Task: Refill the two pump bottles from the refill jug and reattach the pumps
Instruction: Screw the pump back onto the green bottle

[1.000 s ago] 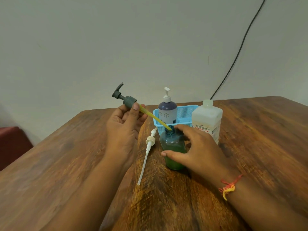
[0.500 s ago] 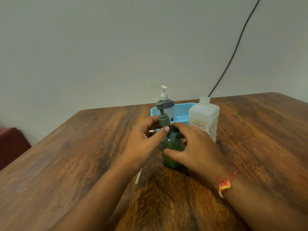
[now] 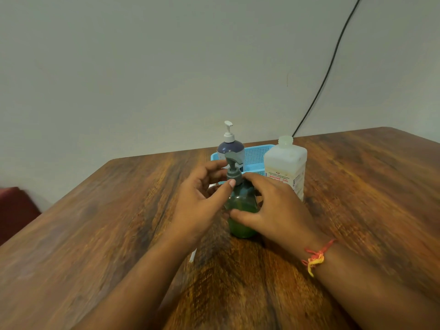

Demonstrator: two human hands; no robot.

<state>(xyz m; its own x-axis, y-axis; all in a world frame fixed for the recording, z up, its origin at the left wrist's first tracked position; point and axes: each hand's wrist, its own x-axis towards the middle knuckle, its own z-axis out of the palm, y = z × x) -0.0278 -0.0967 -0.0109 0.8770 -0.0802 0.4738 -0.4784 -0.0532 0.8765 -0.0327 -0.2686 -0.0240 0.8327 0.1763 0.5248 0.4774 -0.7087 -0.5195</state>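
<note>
Green bottle (image 3: 242,201) stands mid-frame on the surface (image 3: 107,222). Your grey pump (image 3: 232,173) was up in the air; now it sits in the neck. Your left grip (image 3: 200,203) pinches its collar, and your right grip (image 3: 278,206) hugs the bottle. Twisting it tight looks next.

Wooden table (image 3: 95,234) under green bottle (image 3: 241,226), jug (image 3: 285,163), basket (image 3: 256,155)
</note>
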